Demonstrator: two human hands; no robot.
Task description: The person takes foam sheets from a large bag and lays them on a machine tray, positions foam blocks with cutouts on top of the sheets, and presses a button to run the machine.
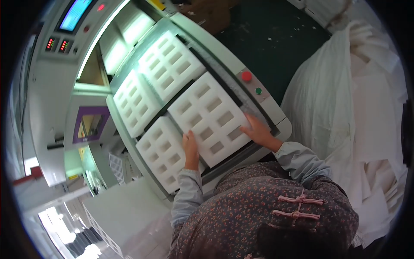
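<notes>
White foam trays [171, 64] with rectangular cut-outs lie in two rows on the bed of a machine. The nearest tray on the right [209, 116] sits between my two hands. My left hand [190, 149] grips its left edge, thumb up on the top face and fingers down in the gap beside the neighbouring foam tray [160, 152]. On the opposite edge, my right hand [258, 131] holds the same tray with the thumb over the top near a cut-out. The fingers beneath the edges are mostly hidden.
A red button [246, 76] and a green button [258, 91] are on the machine's front frame [278, 114]. The lit hood and screen [76, 15] rise at upper left. A large white sack [321, 90] of white sheets stands at the right.
</notes>
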